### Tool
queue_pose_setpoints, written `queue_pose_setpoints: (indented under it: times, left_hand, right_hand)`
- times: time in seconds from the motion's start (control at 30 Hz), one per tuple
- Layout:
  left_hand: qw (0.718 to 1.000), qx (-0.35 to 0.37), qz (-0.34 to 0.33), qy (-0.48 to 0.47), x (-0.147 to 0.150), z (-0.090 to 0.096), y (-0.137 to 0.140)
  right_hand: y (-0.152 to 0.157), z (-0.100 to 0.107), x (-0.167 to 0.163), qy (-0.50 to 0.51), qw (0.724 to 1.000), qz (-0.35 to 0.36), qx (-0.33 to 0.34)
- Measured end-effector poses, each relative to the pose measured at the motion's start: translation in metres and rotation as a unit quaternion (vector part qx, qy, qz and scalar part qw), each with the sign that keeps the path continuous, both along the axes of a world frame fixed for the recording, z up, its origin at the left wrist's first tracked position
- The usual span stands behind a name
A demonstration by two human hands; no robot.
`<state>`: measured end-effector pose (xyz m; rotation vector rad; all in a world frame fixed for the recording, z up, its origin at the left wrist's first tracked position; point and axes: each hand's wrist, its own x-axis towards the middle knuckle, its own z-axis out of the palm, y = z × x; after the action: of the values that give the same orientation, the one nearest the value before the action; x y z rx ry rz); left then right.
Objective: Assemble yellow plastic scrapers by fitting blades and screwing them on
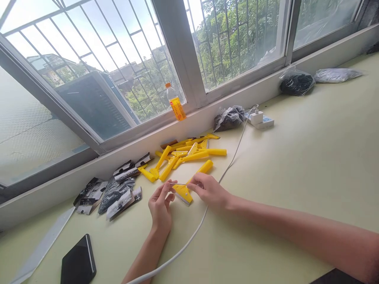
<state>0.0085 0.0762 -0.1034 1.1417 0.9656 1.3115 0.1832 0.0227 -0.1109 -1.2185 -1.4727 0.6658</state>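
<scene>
My left hand (161, 205) is closed, pinching one end of a thin grey metal-looking strip (179, 184) between thumb and fingertips. The other end runs into the closed fingers of my right hand (209, 189); whether it is a rod or a blade seen edge-on I cannot make out. Just below the strip lies a yellow scraper (182, 192) with a screw in its wide head, its handle pointing away to the upper right, partly behind my right hand. Beyond my hands is a pile of yellow scrapers (192, 156) on the pale green table.
Black-and-white packets (122, 197) lie left of the pile, a black phone (77, 260) nearer. A grey cable (189, 240) crosses the table beside my right hand, reaching a white charger (256, 117). Dark-filled bags (227, 118) and an orange-capped bottle (177, 103) stand along the window.
</scene>
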Motion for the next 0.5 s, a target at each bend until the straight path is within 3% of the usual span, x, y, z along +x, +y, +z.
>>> queue_pose_setpoints:
  times: [0.2, 0.33, 0.5]
  left_hand:
    - [1.000, 0.002, -0.009, 0.007, -0.0002, -0.0003, -0.0004]
    - [1.000, 0.001, -0.009, 0.004, -0.0001, 0.0000, -0.0008]
    - [1.000, -0.004, -0.010, 0.012, -0.0008, 0.0001, -0.0025]
  right_hand:
    - [0.0006, -0.0024, 0.0016, 0.083, 0.996, 0.005, 0.011]
    - [0.0014, 0.0008, 0.0015, 0.041, 0.999, 0.006, -0.030]
    - [0.0037, -0.0004, 0.0039, 0.026, 1.000, 0.007, -0.001]
